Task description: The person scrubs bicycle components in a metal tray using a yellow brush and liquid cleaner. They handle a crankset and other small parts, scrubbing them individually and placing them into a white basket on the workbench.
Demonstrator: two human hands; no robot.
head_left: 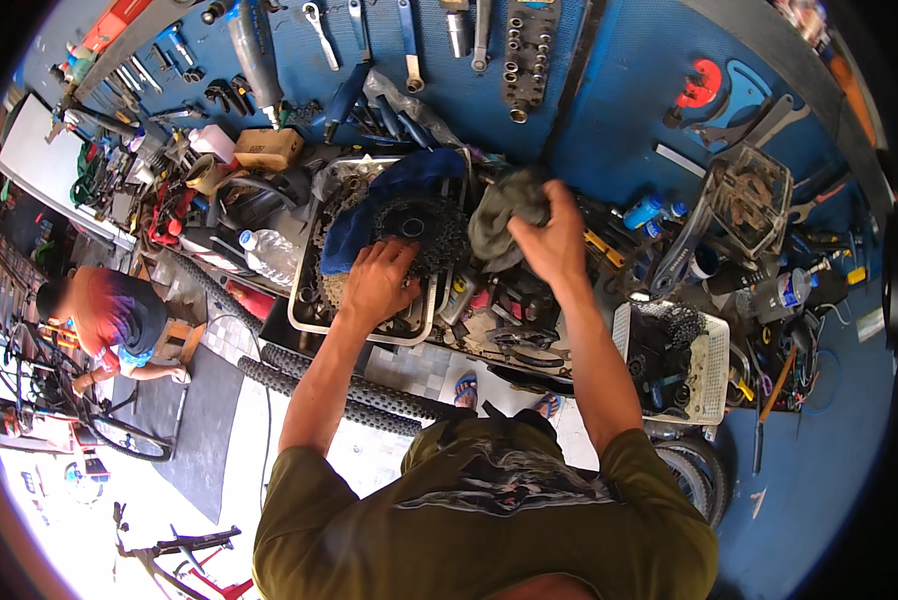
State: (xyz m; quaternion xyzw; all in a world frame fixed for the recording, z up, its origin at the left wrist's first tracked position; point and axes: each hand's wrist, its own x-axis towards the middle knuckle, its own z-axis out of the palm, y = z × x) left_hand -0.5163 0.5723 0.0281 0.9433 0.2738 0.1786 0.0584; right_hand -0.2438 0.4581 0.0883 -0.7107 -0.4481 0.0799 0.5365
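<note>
My left hand rests with bent fingers on the lower left edge of a black bicycle cassette. The cassette lies on a dark blue cloth over a metal tray. Beneath and around the cloth, more sprockets and small parts fill the tray. To the right of the tray, my right hand is closed on a crumpled grey-green rag. Part of that rag is hidden behind the fingers. Whether my left fingers grip the cassette or only press on it is hard to see.
Loose bike parts crowd the bench right of the tray. A white plastic basket of parts stands farther right. Tools such as a combination wrench hang on the blue wall. A clear bottle lies left. Another person crouches by a bicycle.
</note>
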